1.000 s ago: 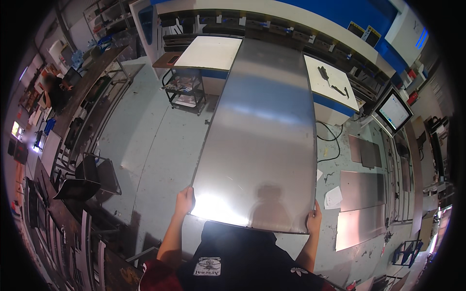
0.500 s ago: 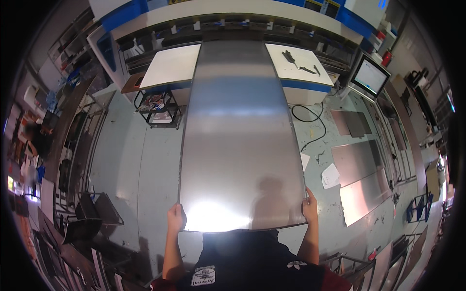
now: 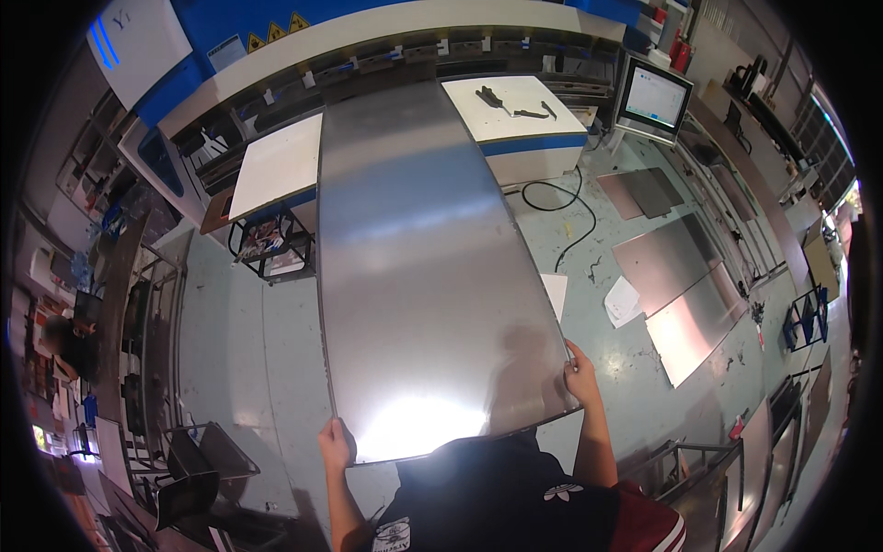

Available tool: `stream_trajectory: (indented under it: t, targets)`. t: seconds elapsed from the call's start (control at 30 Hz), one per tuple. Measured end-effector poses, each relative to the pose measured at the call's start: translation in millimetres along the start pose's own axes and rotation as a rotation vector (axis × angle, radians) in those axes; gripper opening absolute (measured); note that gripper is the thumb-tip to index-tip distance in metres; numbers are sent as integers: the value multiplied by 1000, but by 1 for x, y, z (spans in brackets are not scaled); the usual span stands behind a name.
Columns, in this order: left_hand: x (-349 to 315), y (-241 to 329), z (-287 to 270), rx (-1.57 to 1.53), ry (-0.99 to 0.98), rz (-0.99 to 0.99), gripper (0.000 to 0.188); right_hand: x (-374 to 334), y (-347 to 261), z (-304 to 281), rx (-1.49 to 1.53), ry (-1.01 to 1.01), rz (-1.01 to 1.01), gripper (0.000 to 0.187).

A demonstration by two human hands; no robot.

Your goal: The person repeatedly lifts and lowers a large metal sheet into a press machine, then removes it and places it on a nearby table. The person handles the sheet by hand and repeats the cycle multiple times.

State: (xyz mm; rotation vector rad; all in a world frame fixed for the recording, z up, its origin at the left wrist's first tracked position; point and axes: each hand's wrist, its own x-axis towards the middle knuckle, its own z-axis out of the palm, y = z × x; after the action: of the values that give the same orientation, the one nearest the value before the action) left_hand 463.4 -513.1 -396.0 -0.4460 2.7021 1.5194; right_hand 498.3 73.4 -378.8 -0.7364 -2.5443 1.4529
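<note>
A long, shiny grey metal sheet [image 3: 414, 304] stretches from my body to the far machine. Its far end lies between two white-topped support tables, up against the machine's tooling. Near its close left corner, my left hand [image 3: 337, 443] is closed around the edge. My right hand [image 3: 580, 375] grips the right edge a little farther up, thumb showing at the side. Under the sheet my fingers are partly hidden. Bright light glares off the near left part, and a shadow falls on the near right part.
A white and blue press brake [image 3: 386, 46] spans the back. On the right support table [image 3: 543, 124] lies a dark tool. A monitor [image 3: 653, 99] stands right of it. A black cable [image 3: 589, 216] and metal sheets [image 3: 681, 276] are on the floor at right. A tool cart [image 3: 276, 248] stands left.
The whole view has tilted, with the machine and tables appearing shifted leftward. Both hands keep their hold on the metal sheet, whose far end remains at the machine.
</note>
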Motion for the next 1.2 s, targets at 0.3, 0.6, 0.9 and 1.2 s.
stream_trajectory:
  t: [0.3, 0.6, 0.9, 1.2]
  targets:
    - [-1, 2, -3, 7, 0, -4, 35, -2, -5, -2, -7, -2, 18, 62]
    - [0, 9, -8, 23, 31, 32, 37, -4, -16, -7, -2, -5, -27, 60]
    - [-6, 115, -89, -300, -34, 110, 52, -13, -117, -90, 387, -282, 12, 69]
    - [34, 350, -242, -401, -34, 878, 110, 19, -339, -218, 1048, -462, -748, 114]
